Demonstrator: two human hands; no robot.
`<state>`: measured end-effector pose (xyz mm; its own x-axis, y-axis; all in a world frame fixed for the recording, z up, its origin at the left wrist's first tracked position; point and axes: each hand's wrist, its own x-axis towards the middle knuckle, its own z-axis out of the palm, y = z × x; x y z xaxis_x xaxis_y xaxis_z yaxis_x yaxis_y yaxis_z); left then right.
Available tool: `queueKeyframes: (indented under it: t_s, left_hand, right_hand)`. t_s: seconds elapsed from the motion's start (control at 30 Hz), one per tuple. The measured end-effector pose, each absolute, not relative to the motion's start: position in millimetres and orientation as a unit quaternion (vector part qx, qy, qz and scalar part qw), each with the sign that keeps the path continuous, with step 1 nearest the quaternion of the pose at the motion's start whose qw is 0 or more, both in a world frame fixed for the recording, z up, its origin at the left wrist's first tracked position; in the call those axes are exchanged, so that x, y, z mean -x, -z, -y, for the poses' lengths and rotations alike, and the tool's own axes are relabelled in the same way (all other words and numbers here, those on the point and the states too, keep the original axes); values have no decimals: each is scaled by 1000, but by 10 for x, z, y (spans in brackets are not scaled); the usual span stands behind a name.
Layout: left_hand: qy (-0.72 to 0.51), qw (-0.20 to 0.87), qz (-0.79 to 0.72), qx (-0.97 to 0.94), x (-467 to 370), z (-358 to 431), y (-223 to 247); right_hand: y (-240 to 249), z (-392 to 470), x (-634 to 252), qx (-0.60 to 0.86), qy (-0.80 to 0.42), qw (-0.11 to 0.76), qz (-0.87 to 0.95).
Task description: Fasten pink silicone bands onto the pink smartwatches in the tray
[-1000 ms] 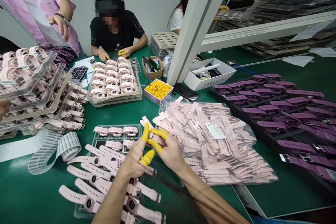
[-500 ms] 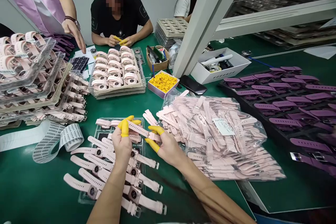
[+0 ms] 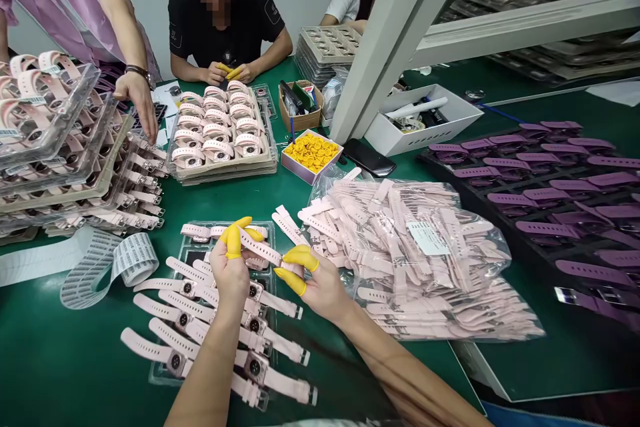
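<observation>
Yellow finger cots cover the thumb and fingertips of both my hands. My left hand (image 3: 233,263) pinches one end of a pale pink watch strap (image 3: 260,246) above the tray. The strap's other end is between the fingers of my right hand (image 3: 315,280); whether a watch case hangs on it is hidden. Beneath my hands, a clear plastic tray (image 3: 159,373) carries several pink-strapped smartwatches (image 3: 256,368) lying back side up with straps spread out. Right of my right hand lies a clear bag of pink straps (image 3: 400,247), a few loose at its open end.
Stacked trays of pink watches (image 3: 55,140) rise at left, by a label roll (image 3: 135,260). Beyond stand another watch tray (image 3: 220,127), a box of yellow finger cots (image 3: 313,153) and a phone (image 3: 370,157). Purple straps (image 3: 545,193) fill the right. Co-workers sit and stand opposite.
My right fingers have closed further over the strap's end, while my left hand keeps its pinch. A co-worker's hand at the left has come lower, nearer the stacked trays.
</observation>
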<state>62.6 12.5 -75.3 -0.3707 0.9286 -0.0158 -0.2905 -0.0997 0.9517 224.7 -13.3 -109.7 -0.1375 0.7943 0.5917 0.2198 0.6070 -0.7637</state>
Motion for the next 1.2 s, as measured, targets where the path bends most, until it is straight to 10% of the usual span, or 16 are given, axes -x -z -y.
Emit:
queueKeyframes:
  t_s: [0.73, 1.2]
  left_hand:
    - [-351, 463, -416, -699, -617, -10, 617]
    - [-525, 637, -367, -430, -651, -22, 660]
  right_hand:
    - [1159, 75, -2235, 395, -542, 581, 461]
    - [1231, 31, -2265, 375, -527, 538, 540]
